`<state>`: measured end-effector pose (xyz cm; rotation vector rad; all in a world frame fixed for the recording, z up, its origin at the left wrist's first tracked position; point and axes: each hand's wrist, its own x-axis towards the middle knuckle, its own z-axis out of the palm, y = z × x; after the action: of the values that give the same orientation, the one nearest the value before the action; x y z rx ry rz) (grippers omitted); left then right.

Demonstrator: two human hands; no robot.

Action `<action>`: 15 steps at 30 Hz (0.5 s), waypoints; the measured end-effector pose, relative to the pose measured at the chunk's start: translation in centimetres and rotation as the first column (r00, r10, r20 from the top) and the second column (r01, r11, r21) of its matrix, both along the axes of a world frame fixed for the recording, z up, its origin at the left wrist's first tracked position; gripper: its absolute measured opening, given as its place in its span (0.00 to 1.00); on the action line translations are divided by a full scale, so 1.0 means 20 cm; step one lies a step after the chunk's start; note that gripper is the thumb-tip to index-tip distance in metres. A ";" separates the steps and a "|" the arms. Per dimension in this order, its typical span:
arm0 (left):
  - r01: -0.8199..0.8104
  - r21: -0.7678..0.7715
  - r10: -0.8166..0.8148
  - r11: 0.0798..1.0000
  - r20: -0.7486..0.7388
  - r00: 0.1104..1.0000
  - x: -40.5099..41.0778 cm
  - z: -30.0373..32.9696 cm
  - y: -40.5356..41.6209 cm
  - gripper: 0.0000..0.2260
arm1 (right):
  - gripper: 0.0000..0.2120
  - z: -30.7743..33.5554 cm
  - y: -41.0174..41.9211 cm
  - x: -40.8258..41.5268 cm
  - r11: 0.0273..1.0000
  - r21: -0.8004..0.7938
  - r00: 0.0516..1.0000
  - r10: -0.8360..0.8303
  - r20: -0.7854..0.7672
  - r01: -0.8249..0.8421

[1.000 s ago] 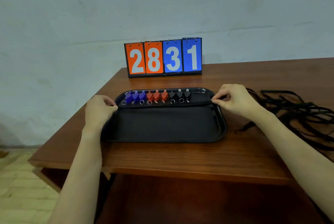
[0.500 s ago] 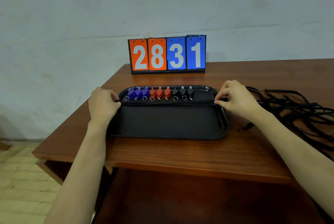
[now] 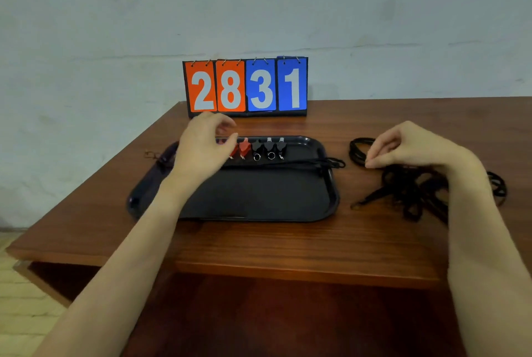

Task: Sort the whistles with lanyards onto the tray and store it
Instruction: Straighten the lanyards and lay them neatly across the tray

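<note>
From the head camera, the left hand (image 3: 201, 146) hides the left end of the whistle row, and its motion blur leaves it unclear whether its curled fingers (image 3: 227, 126) touch anything. Right of them, red whistles (image 3: 243, 147) and black whistles (image 3: 269, 148) line the black tray (image 3: 288, 201) on the desk (image 3: 288, 247). The right hand (image 3: 403, 145) pinches its fingers (image 3: 374, 162) together just above the tangled black lanyards (image 3: 408, 187); one lanyard (image 3: 288, 163) crosses the tray.
</note>
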<state>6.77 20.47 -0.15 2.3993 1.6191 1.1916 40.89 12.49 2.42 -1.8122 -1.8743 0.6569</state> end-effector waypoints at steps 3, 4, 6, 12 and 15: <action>0.187 -0.072 -0.195 0.980 -0.124 0.973 0.23 0.01 -0.07 0.09 | 0.08 0.02 -0.04 0.03 0.976 -0.199 0.992 0.099 0.078 -0.082; 0.237 -0.103 -0.251 0.966 -0.156 0.955 0.30 0.01 -0.09 0.08 | 0.09 0.02 -0.04 0.03 0.968 -0.236 0.989 0.106 0.099 -0.080; 0.321 -0.151 -0.344 0.935 -0.167 0.924 0.43 0.01 -0.11 0.07 | 0.11 0.02 -0.04 0.02 0.953 -0.295 0.985 0.111 0.136 -0.067; 0.367 -0.092 -0.378 0.926 -0.222 0.899 0.66 0.03 -0.08 0.06 | 0.05 -0.03 0.00 0.00 0.945 -0.325 0.983 0.088 0.164 -0.030; 0.390 -0.066 -0.395 0.919 -0.145 0.907 0.72 0.01 -0.06 0.06 | 0.04 -0.03 -0.01 0.04 0.975 -0.209 0.990 0.097 0.100 -0.074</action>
<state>21.17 19.20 0.14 2.6762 1.0871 0.9155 41.78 12.27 1.89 -1.9382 -2.0309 0.8231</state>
